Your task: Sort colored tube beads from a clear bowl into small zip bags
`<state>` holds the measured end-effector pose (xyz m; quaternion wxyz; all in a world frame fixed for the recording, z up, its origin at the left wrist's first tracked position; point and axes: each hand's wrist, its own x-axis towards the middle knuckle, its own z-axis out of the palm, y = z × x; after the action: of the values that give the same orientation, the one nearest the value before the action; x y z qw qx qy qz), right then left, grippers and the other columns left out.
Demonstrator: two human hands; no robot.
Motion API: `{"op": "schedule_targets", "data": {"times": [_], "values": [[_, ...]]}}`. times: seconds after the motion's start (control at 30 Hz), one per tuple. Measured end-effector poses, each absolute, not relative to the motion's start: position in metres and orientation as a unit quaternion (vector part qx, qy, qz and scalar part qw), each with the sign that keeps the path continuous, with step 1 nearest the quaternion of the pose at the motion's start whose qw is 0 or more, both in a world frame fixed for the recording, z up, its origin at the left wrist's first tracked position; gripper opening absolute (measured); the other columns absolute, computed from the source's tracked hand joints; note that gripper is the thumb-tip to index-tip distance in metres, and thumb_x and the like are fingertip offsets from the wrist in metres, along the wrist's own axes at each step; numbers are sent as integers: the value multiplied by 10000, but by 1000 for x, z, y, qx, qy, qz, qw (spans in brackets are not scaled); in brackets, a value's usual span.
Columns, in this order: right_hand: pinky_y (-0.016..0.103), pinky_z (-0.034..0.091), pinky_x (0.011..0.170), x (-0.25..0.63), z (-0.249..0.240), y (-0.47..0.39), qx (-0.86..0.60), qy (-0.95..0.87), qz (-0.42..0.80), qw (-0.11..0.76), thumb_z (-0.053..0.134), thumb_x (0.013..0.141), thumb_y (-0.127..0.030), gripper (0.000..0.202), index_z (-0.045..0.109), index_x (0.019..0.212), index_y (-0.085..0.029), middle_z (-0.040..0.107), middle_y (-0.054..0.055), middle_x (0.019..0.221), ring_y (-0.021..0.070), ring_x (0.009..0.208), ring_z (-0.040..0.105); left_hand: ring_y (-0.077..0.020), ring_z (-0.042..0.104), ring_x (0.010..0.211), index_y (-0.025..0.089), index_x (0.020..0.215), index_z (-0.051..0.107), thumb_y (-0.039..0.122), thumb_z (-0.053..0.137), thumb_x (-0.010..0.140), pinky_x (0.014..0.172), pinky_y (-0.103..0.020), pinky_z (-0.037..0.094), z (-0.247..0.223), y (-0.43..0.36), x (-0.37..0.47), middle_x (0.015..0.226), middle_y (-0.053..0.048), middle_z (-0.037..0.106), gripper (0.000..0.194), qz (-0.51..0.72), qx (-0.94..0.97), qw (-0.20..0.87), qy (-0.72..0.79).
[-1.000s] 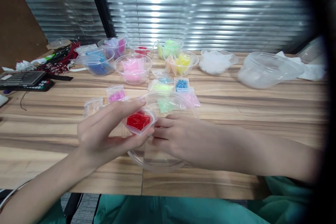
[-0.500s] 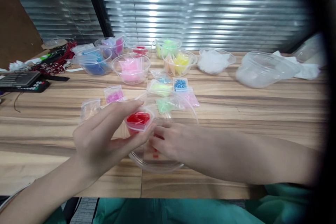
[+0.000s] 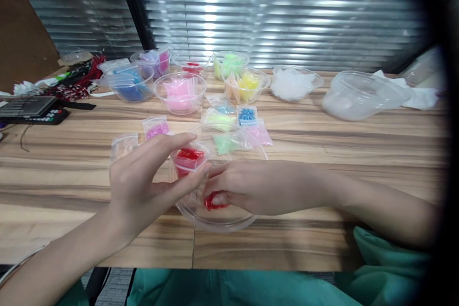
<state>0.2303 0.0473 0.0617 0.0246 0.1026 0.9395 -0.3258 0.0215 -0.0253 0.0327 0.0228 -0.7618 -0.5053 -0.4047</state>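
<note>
My left hand (image 3: 141, 177) holds a small clear zip bag (image 3: 186, 166), mouth facing up, between thumb and fingers. Red pieces show inside the bag. Just right of it, the fingers of my right hand (image 3: 247, 184) are closed on a clump of thin red strips (image 3: 212, 202). Both hands are over a large round clear plastic bowl (image 3: 224, 225) near the table's front edge. My right hand hides part of the bowl's inside.
Small bags, including a pink one (image 3: 157, 127), a blue one (image 3: 246, 114) and a green one (image 3: 225, 143), lie around the bowl. Behind stand several clear tubs, such as a pink-filled one (image 3: 179, 98). Stacked clear bowls (image 3: 355, 95) sit back right, and a black device (image 3: 32, 110) far left.
My right hand has turned and shifted slightly, and a clump of red strips now shows at its fingertips. My left hand and the bag have moved only a little.
</note>
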Motion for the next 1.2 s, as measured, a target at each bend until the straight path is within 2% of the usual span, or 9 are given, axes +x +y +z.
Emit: {"op": "schedule_targets", "data": {"times": [0.17, 0.3, 0.5, 0.67, 0.77, 0.87, 1.03, 1.13, 1.2], "values": [[257, 481, 760, 228, 66, 48, 117, 893, -423, 96, 555, 970, -109, 162, 708, 1014, -141, 732, 49, 1054, 148, 898, 654, -232, 759, 843, 274, 1088, 712, 366, 738, 899, 747, -416, 633, 32, -21, 21, 1004, 1, 800, 212, -423, -749, -6, -510], [228, 473, 725, 226, 69, 48, 134, 877, -442, 131, 571, 941, -83, 163, 698, 1023, -143, 727, 27, 1000, 131, 863, 640, -247, 761, 857, 241, 1065, 727, 372, 764, 877, 755, -409, 632, 28, -16, 20, 1016, -30, 809, 232, -429, -741, -28, -515], [196, 486, 797, 228, 69, 50, 118, 868, -469, 117, 618, 897, -35, 191, 701, 1022, -154, 730, 15, 1061, 113, 938, 648, -233, 758, 886, 248, 1085, 731, 399, 753, 881, 792, -369, 614, 24, -11, 22, 1020, -37, 806, 255, -397, -743, -108, -527], [173, 445, 704, 230, 66, 50, 113, 857, -492, 108, 629, 890, -30, 165, 722, 940, -156, 720, -23, 954, 80, 822, 605, -250, 761, 912, 245, 1088, 737, 441, 796, 841, 828, -383, 626, 23, -10, 22, 1029, -50, 805, 321, -399, -745, -159, -511], [187, 419, 658, 233, 64, 47, 117, 866, -480, 85, 611, 870, -17, 178, 719, 891, -157, 699, -26, 880, 83, 763, 576, -258, 764, 957, 256, 1096, 742, 438, 814, 827, 863, -380, 629, 23, -9, 22, 1060, -48, 804, 332, -409, -739, -183, -503], [216, 416, 688, 235, 58, 43, 122, 884, -451, 30, 592, 842, -16, 195, 716, 884, -160, 699, -3, 927, 106, 819, 586, -250, 763, 996, 246, 1090, 747, 383, 828, 822, 914, -364, 626, 24, -8, 21, 1069, -48, 804, 312, -404, -739, -229, -488], [253, 417, 690, 240, 52, 38, 141, 908, -393, -37, 536, 877, -56, 184, 682, 871, -168, 694, 0, 883, 126, 789, 599, -234, 744, 1087, 278, 1132, 765, 300, 851, 809, 974, -334, 603, 23, -5, 18, 1148, -36, 794, 335, -428, -702, -341, -456], [246, 418, 691, 242, 57, 38, 161, 913, -366, -85, 499, 875, -34, 215, 658, 894, -178, 699, 9, 938, 132, 836, 614, -205, 749, 1064, 295, 1141, 772, 292, 852, 825, 909, -267, 609, 23, -4, 16, 1143, -25, 796, 327, -450, -633, -451, -440], [232, 409, 678, 243, 61, 39, 171, 913, -352, -113, 477, 857, 3, 232, 624, 875, -175, 695, -3, 908, 116, 809, 611, -198, 760, 1006, 289, 1134, 774, 323, 852, 833, 847, -244, 617, 24, -4, 15, 1101, -29, 803, 312, -457, -588, -503, -439]]}}
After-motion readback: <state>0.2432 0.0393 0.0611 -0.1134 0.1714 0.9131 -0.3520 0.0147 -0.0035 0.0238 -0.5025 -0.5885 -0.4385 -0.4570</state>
